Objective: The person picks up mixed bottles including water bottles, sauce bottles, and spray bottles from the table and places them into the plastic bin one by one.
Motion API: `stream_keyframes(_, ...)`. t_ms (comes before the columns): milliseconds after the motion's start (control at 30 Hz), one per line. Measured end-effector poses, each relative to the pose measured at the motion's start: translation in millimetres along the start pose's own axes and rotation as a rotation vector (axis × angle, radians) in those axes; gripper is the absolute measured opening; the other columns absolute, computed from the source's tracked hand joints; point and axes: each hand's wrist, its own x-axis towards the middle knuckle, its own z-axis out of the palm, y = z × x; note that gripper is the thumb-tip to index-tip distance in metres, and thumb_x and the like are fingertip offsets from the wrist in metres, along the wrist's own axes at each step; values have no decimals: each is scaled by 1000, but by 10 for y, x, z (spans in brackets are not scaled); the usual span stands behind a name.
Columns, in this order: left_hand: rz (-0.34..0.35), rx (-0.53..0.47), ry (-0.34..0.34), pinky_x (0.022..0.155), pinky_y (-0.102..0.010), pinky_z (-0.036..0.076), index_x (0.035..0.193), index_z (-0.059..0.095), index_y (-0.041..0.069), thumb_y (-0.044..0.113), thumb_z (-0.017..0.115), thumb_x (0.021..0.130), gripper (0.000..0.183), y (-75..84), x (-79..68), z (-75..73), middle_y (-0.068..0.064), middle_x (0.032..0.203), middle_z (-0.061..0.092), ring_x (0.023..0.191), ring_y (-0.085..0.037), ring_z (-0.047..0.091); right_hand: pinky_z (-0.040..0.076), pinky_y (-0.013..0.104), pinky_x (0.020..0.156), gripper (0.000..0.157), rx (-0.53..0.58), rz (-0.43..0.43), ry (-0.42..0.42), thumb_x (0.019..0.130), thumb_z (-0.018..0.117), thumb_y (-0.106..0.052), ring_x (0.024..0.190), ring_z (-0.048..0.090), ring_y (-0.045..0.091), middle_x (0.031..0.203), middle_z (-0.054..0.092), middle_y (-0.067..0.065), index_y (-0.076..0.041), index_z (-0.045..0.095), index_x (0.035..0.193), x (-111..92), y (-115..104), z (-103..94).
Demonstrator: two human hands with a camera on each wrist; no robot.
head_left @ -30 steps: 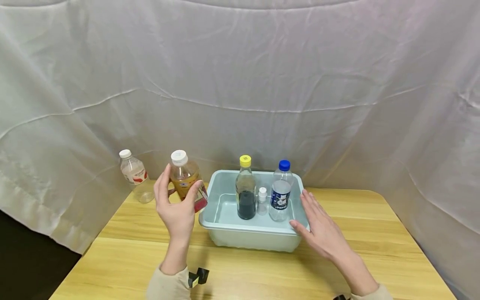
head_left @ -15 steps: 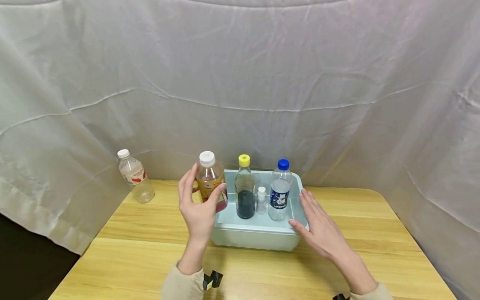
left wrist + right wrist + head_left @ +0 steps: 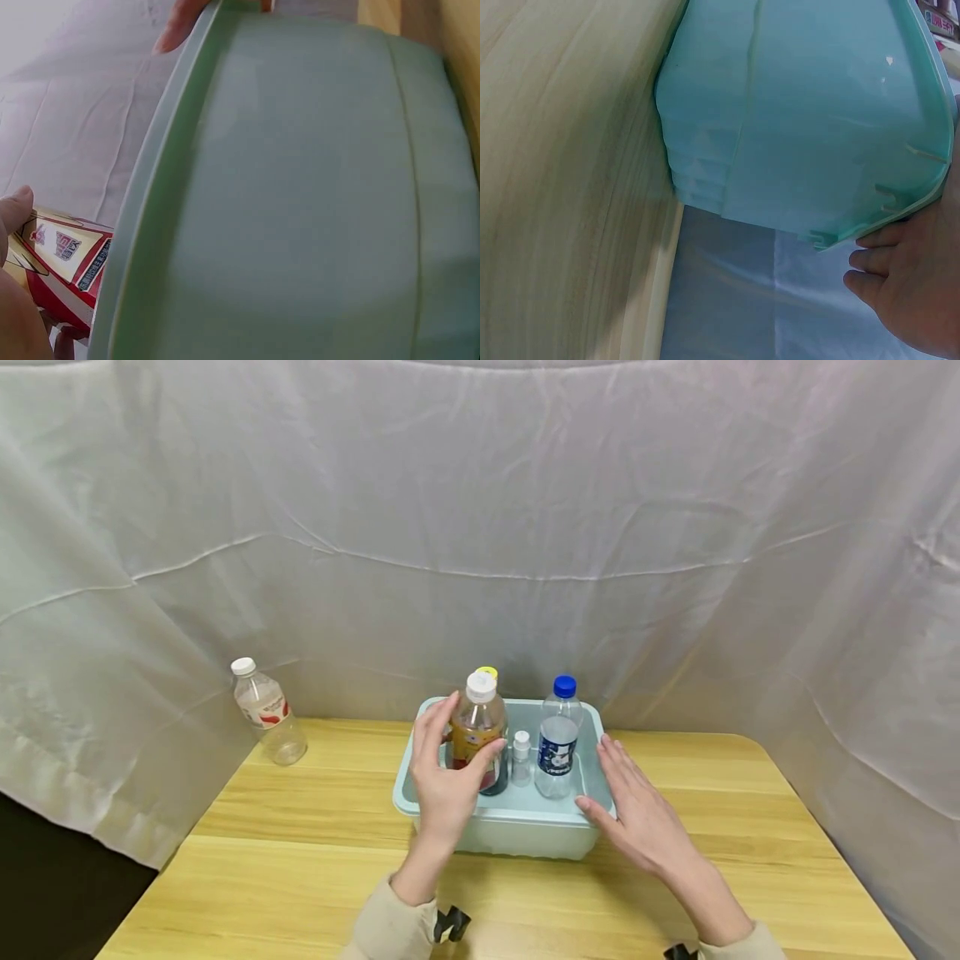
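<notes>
My left hand (image 3: 446, 781) grips a plastic drink bottle (image 3: 480, 722) with a white cap and a yellow and red label, above the left part of the light blue plastic basin (image 3: 517, 835). Behind it a yellow-capped bottle (image 3: 489, 672) of dark liquid is mostly hidden. In the basin stand a small clear bottle (image 3: 521, 760) with a white cap and a clear bottle (image 3: 558, 743) with a blue cap and dark blue label. My right hand (image 3: 637, 806) rests with straight fingers against the basin's right rim; in the right wrist view its fingers (image 3: 870, 262) touch the rim from outside.
A clear bottle (image 3: 270, 710) with a white cap and red-and-white label leans at the table's back left, by the grey curtain (image 3: 480, 527). The wooden table (image 3: 300, 877) carries the basin. A dark gap (image 3: 60, 877) lies past its left edge.
My left hand has carried the white-capped drink bottle rightward from the basin's left side to over it, now in front of the yellow-capped bottle. The right hand stays at the rim.
</notes>
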Motion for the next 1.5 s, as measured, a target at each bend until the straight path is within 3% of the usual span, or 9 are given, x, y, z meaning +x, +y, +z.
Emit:
stream_keyframes(133,24,-5,-42,91,-40,45,126,57,0,-1,85,64,68,-36,-19,97,-16,125,52,114,-26,51,23,49,113,79,5,4,-10,94,50,-51,144,13,27,158,10,5,-5,18,151,6,-5,-9)
stream_keyframes(333,16,8,-134,86,-38,48,131,55,12,12,86,68,70,-329,-76,223,-7,129,52,114,-22,51,23,50,113,80,18,7,-18,94,50,-51,144,13,28,158,10,5,-5,19,151,21,-21,-22)
stream_keyframes(600,-56,32,-339,83,-38,51,135,49,28,30,81,75,68,-473,-59,291,7,130,49,109,-12,51,22,49,113,79,13,0,-15,94,50,-51,144,13,28,158,10,6,-5,19,151,23,-21,-28)
stream_keyframes(1033,-94,141,-642,83,-28,52,136,45,24,29,79,77,69,-503,30,392,5,125,52,109,-10,53,24,50,112,80,16,-1,-10,93,50,-51,144,16,30,158,11,5,-5,19,151,30,-6,-21)
stream_keyframes(1267,-83,185,-750,89,-29,50,136,43,20,25,79,76,70,-530,52,427,3,128,53,114,-12,53,24,50,112,80,12,-6,-8,94,50,-51,143,16,31,158,11,6,-4,19,151,23,-1,-15)
stream_keyframes(1500,-98,242,-822,88,-37,51,136,43,20,26,80,75,71,-558,72,438,4,125,57,108,-12,56,25,50,111,80,14,-7,-2,94,50,-51,143,17,31,158,11,6,-4,19,151,12,6,-6)
